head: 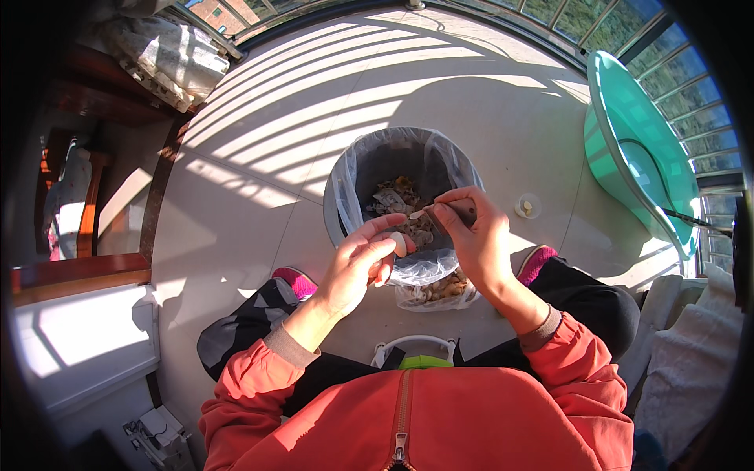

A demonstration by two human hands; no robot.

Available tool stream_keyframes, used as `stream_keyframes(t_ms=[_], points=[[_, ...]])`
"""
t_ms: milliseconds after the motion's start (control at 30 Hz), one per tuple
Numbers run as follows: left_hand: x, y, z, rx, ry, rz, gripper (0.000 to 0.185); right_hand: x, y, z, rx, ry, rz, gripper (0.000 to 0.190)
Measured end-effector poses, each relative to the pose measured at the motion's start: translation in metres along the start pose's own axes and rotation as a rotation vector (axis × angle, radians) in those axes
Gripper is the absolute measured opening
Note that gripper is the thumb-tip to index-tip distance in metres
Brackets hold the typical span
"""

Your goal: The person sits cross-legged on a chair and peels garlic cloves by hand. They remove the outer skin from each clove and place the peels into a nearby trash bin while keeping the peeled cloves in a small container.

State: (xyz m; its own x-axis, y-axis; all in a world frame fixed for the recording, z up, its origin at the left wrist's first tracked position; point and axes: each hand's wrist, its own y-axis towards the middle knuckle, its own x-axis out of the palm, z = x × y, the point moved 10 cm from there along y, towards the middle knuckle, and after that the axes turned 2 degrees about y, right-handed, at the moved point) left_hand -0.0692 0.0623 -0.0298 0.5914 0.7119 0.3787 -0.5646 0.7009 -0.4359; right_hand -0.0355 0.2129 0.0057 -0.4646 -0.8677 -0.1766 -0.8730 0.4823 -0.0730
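Between the thumb and fingers of my left hand (366, 250) is a small white peeled piece (400, 244) that looks like a garlic clove. My right hand (476, 238) grips a small knife with a brown handle (465, 211); its blade is hard to make out. A pale scrap (417, 215) sits by the knife's tip, close to my left fingertips. Both hands are over the near side of a dark round bin (337, 221) with a clear plastic liner. Peelings and crumpled scraps (396, 197) lie inside it. Against the bin's near side, a clear plastic bag (436, 303) contains several brownish unpeeled pieces (450, 287).
A small clear cup (528, 206) with pale pieces stands on the tiled floor (247, 218) right of the bin. A large green plastic tub (609, 147) leans by the railing (686, 88). My pink shoes (300, 282) flank the bin. At left is a wooden frame (82, 277).
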Motion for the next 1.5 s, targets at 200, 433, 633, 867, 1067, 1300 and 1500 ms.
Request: stream_keyframes(t_ms=[200, 433, 633, 867, 1067, 1300, 1500], points=[[-0.007, -0.002, 0.005, 0.050, 0.196, 0.116, 0.035, 0.018, -0.002, 0.005, 0.107, 0.237, -0.169, 0.013], [-0.011, -0.002, 0.008, 0.100, 0.260, 0.141, 0.029, 0.038, -0.006, 0.009, 0.242, 0.479, -0.346, 0.016], [-0.012, -0.002, 0.009, 0.123, 0.345, 0.155, 0.027, 0.038, -0.008, 0.006, 0.230, 0.442, -0.364, 0.016], [-0.009, -0.002, 0.009, 0.126, 0.325, 0.128, 0.026, 0.032, -0.005, 0.008, 0.219, 0.368, -0.324, 0.014], [-0.010, -0.002, 0.010, 0.122, 0.340, 0.143, 0.025, 0.034, -0.008, 0.009, 0.247, 0.404, -0.314, 0.013], [-0.002, -0.002, 0.013, 0.156, 0.351, 0.094, 0.025, 0.027, -0.005, 0.006, 0.169, 0.277, -0.286, 0.014], [-0.002, -0.001, 0.011, 0.154, 0.333, 0.085, 0.026, 0.022, -0.002, 0.011, 0.169, 0.282, -0.223, 0.014]])
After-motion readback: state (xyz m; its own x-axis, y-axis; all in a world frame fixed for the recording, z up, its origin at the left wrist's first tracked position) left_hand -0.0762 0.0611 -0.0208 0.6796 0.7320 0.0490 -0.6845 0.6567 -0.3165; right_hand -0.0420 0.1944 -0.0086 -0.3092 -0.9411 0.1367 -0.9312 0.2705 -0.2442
